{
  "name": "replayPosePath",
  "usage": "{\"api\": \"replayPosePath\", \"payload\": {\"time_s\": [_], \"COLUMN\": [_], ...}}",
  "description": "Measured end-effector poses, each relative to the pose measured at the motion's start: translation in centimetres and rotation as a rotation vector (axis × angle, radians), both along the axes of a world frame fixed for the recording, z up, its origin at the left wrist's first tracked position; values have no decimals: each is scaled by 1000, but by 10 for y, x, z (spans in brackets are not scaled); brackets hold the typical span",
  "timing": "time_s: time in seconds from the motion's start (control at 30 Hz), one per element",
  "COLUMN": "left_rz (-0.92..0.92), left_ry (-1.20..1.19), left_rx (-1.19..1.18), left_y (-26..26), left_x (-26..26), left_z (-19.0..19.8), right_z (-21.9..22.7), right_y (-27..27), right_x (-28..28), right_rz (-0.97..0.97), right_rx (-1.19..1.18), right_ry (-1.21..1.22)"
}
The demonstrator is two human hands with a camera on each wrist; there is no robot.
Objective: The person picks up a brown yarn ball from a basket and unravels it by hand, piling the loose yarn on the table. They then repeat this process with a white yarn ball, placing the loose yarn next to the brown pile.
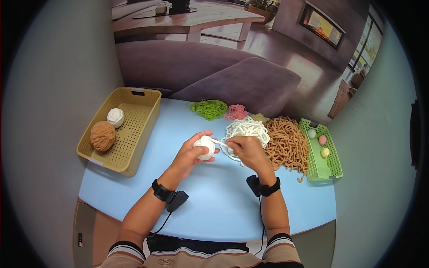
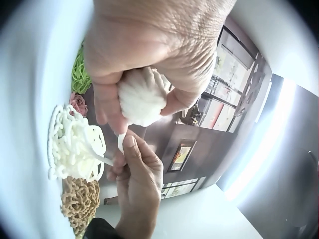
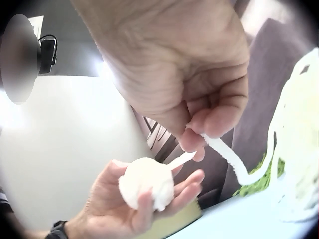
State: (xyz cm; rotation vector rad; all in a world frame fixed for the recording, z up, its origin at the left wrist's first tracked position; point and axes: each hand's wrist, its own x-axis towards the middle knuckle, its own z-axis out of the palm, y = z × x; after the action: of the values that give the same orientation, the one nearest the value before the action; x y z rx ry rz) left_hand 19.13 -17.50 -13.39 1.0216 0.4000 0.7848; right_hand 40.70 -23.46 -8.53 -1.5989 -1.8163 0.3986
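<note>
A small ball of thick white yarn rests in my left hand, gripped between the thumb and fingers. From the ball a short strand runs across to my right hand, whose thumb and fingertips pinch it. Past the pinch, the same white strand droops down to a loose heap of white yarn on the table. In the left wrist view the wound ball shows its layered turns, with the right hand close beside it.
Loose brown yarn lies right of the white heap, with green yarn and pink yarn behind. A tan basket at left holds a brown ball and a white ball. A green basket at right holds several small balls.
</note>
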Motion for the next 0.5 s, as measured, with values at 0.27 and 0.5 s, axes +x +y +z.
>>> {"api": "replayPosePath", "payload": {"time_s": [0.27, 0.5], "left_rz": [21, 110], "left_ry": [153, -85], "left_rx": [-39, -140], "left_y": [4, 9], "left_x": [4, 5], "left_z": [-11, -16], "right_z": [32, 13], "right_y": [-14, 2], "right_x": [32, 66], "right_rz": [-289, -416], "right_rx": [555, 624], "right_ry": [543, 508]}}
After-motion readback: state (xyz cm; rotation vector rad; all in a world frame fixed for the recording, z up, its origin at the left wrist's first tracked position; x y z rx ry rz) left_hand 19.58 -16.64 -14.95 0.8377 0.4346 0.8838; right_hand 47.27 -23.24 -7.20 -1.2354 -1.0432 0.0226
